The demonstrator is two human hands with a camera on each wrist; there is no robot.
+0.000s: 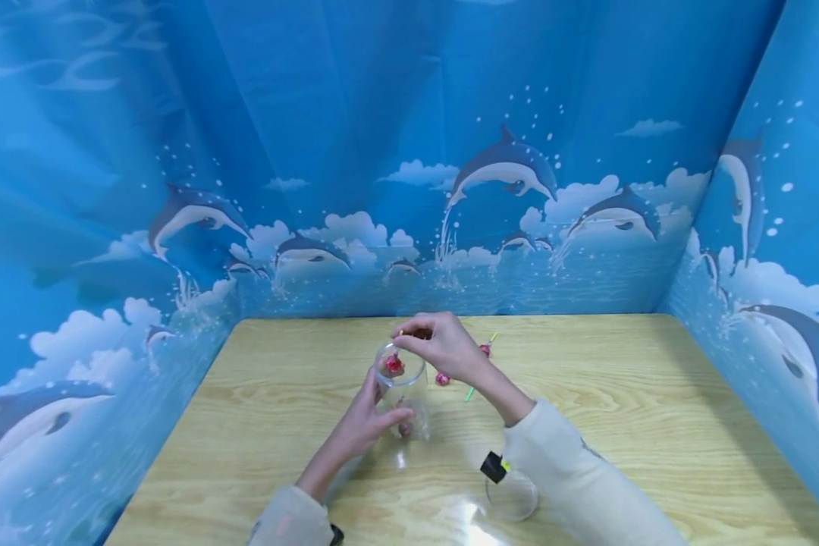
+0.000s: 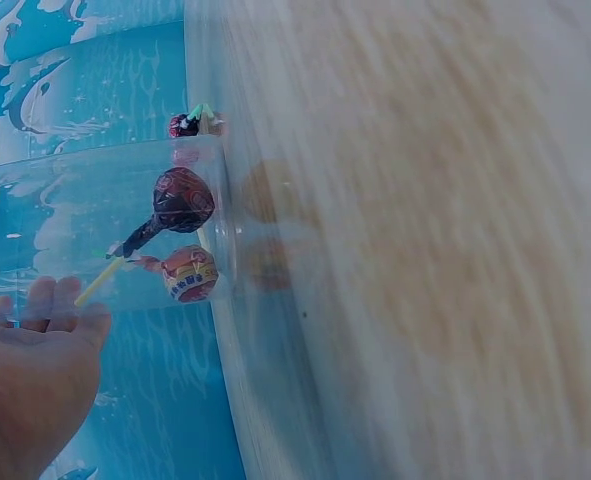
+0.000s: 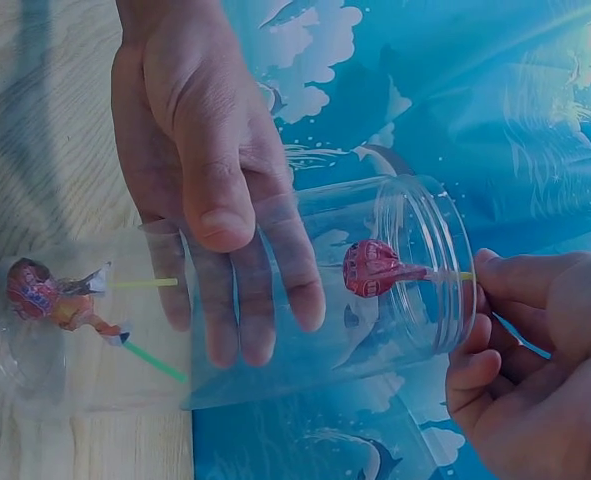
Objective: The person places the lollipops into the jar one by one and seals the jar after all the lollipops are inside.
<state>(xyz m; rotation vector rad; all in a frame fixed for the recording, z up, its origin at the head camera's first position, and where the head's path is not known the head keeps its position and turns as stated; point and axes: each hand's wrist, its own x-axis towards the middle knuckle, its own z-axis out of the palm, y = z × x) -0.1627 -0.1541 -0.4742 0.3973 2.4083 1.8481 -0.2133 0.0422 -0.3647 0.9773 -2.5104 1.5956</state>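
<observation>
By the left hand (image 1: 371, 417), a clear plastic jar (image 1: 419, 402) is held in a wrapped grip, best kept steady; two lollipops (image 3: 31, 291) are seen near its bottom. In its mouth, a red-wrapped lollipop (image 1: 393, 365) is pinched by the stick in the right hand (image 1: 445, 346); clearance from the rim is needed. Rightward, loose lollipops (image 1: 443, 378) are partly hidden by that hand; a clear round lid (image 1: 512, 500) is set beside the sleeve (image 1: 576, 466).
</observation>
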